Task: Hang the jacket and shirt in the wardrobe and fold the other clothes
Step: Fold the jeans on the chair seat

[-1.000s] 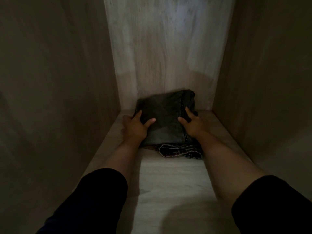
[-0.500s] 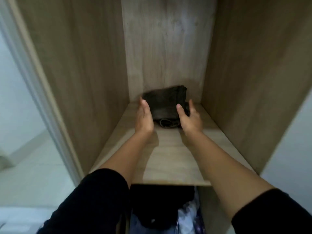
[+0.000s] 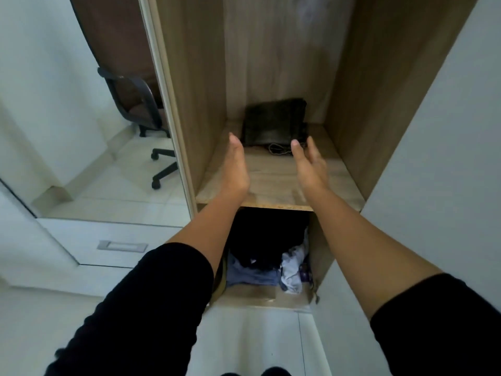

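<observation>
Fingers straight and relaxed on both sides: left hand (image 3: 236,166) and right hand (image 3: 309,164) hover over the wooden shelf (image 3: 273,183), palms facing each other, holding nothing, touching nothing. Folded dark jeans (image 3: 275,122) lie at the far end of the shelf against the back panel, hem edge showing at the near side, just beyond the fingertips. Below the shelf, a loose heap of clothes (image 3: 273,267), dark, blue and white. Far left, an office chair (image 3: 141,104).
</observation>
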Tool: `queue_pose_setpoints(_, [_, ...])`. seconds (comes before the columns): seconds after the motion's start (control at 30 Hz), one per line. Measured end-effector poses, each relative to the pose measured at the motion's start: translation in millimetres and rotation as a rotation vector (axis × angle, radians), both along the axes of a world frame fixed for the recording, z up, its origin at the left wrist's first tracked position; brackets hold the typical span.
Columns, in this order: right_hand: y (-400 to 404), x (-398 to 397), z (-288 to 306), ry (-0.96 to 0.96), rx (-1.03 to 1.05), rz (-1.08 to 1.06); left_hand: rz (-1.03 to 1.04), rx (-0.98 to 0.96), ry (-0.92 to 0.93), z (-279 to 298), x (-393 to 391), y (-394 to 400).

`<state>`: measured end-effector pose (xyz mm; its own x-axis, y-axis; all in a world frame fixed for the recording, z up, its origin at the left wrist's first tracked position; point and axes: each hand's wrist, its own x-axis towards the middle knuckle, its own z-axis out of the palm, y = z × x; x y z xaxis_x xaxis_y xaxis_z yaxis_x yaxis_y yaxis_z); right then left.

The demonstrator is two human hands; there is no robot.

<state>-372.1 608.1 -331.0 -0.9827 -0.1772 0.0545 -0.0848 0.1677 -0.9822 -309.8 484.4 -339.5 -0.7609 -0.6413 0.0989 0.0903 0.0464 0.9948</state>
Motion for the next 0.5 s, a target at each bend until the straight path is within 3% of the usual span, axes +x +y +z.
queue_pose_setpoints(0.27, [7.6,83.8,122.8,-0.14,0.064,0.044,0.113,-0.089,-0.105,134.7,89.4,20.3])
queue_pose_setpoints(0.4, [7.8,118.8,195.0,-0.13,0.12,0.106,0.196,0.084,-0.149,205.1,132.5,26.1])
queue_pose_setpoints(0.5, [3.9,145.4,235.6,-0.13,0.118,0.165,0.263,0.077,-0.165,249.7,165.1,27.3])
